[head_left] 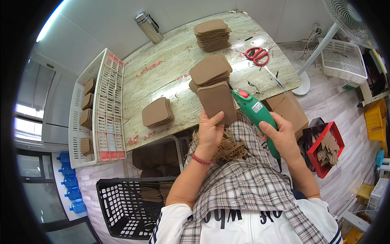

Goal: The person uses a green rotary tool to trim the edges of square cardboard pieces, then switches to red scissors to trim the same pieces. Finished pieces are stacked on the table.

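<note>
In my left hand (212, 132) is a brown rounded-rectangle piece (218, 99) of a flat, leather- or felt-like material, gripped at its lower edge between thumb and fingers. My right hand (283, 136) wraps around a green corded handheld power tool (255, 110) with a red button. The tool's narrow head lies right beside the piece's right edge; whether they touch I cannot tell. Just beyond the held piece sits a stack of similar brown pieces (210, 70). Brown trimmed strips (231, 148) are heaped on my checked apron (248, 179) below my left hand.
On the table (162, 77) stand another tall stack (212, 34), a shorter stack (156, 112), red-handled scissors (257, 56) and a steel flask (148, 27). White baskets (109, 105) flank it at left. A black crate (118, 203), red box (312, 152) and fan (351, 18) surround me.
</note>
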The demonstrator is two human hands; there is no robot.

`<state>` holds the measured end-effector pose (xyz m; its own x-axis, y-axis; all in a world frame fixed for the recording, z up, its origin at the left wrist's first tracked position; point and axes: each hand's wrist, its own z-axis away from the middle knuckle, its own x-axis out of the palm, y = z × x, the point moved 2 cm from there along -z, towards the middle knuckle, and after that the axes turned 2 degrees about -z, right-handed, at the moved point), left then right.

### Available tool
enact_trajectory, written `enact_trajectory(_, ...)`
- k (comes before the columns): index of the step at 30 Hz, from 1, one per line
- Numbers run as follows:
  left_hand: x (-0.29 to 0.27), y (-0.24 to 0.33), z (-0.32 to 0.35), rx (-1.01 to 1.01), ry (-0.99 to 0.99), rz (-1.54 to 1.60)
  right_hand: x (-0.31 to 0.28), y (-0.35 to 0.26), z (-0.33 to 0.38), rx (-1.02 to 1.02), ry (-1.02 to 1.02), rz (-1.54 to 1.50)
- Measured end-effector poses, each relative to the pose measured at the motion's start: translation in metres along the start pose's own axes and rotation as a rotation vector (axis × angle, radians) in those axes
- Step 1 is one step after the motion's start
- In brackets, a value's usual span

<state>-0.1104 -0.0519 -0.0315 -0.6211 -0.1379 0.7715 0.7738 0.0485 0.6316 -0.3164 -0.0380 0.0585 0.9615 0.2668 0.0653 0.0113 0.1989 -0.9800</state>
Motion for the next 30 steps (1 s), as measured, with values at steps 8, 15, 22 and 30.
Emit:
enact_trajectory(8,-0.034,0.045,-0.001,-0.116,-0.124,-0.327,-0.021,0.001,0.014,0.092,-0.109,0.087)
enact_trajectory(15,-0.047,0.069,0.002,-0.223,-0.206,-0.569,-0.025,-0.001,0.022,0.12,-0.177,0.23)
enact_trajectory(22,-0.039,0.063,0.016,-0.337,-0.159,-0.644,-0.013,0.005,0.02,0.061,-0.163,0.285)
enact_trajectory(30,-0.044,0.066,0.026,-0.421,-0.168,-0.714,0.0,0.018,0.006,0.131,-0.218,0.154)
